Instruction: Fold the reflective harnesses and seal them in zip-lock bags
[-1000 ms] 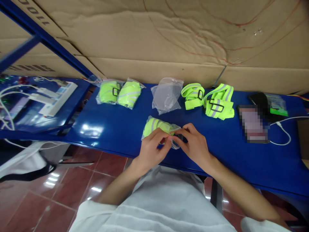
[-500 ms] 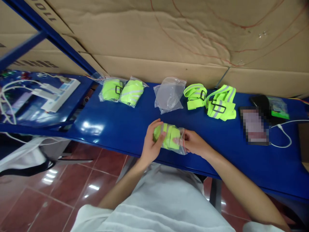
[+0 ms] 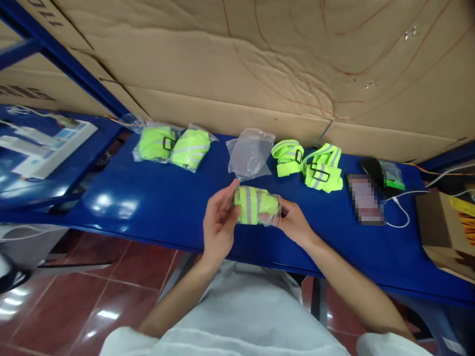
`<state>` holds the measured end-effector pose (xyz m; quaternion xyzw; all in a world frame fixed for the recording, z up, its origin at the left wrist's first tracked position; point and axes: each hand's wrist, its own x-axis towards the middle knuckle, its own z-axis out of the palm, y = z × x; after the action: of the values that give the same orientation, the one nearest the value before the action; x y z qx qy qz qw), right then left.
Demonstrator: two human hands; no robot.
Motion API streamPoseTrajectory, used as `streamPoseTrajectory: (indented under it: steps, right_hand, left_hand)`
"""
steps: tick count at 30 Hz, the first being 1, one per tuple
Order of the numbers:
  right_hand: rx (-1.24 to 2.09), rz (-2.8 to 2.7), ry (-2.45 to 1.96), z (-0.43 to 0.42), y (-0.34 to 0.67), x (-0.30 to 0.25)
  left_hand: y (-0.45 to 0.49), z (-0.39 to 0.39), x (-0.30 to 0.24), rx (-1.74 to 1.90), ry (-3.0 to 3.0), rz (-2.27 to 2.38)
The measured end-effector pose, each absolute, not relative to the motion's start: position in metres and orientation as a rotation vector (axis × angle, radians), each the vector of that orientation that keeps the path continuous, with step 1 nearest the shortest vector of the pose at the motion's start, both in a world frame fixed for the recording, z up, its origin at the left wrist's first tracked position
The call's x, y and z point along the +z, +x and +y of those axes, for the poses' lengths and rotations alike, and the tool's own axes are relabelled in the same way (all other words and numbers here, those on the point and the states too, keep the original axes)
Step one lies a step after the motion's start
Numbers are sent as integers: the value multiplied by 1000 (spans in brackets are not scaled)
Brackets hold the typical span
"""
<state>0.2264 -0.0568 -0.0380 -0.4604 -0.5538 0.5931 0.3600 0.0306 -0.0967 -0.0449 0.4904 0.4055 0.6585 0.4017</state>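
Observation:
Between my hands, above the front of the blue table, is a clear zip bag with a rolled neon-yellow reflective strap (image 3: 254, 205) inside. My left hand (image 3: 219, 217) grips its left end, thumb in front and fingers behind. At the other end, my right hand (image 3: 295, 221) pinches the bag by its red-lined opening; some of its fingers are hidden. Just beyond lies a stack of flat clear bags (image 3: 250, 152). To the right of that stack are two unbagged reflective straps, a smaller coil (image 3: 288, 158) and a larger folded one (image 3: 323, 170), both with black buckles.
Two bagged straps, one with its buckle showing (image 3: 156, 143) and another (image 3: 191, 148), lie at the back left. A white power strip (image 3: 61, 148) is farther left. A phone (image 3: 365, 200), a white cable (image 3: 403, 210) and a cardboard box (image 3: 438, 222) are at right. Cardboard (image 3: 185, 69) lines the back.
My left hand has shifted its hold toward the bag's left end, showing more of the strap. The bagged strap has turned slightly. The whole view has swung to the right.

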Motion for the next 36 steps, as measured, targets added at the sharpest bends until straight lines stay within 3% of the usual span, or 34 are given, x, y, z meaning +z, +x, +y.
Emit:
streamPoseTrajectory:
  steps: [9,18,26,36]
  right_hand:
    - [1110,-1576,-1315,-64,218,-35]
    - [1375,-1526,-1136,-55,231,-41]
    - [1236,-1475,-1333,-49,246,-24]
    - [1226,-1724,-1269,-66,241,-11]
  left_hand:
    - [13,-85,-38,1830,1101,1145]
    - [1,-95,-47,1352,1070,1500]
    - [-20,-84,-36,1612,882,1384]
    - [-15,-80,-22,1723,954,1380]
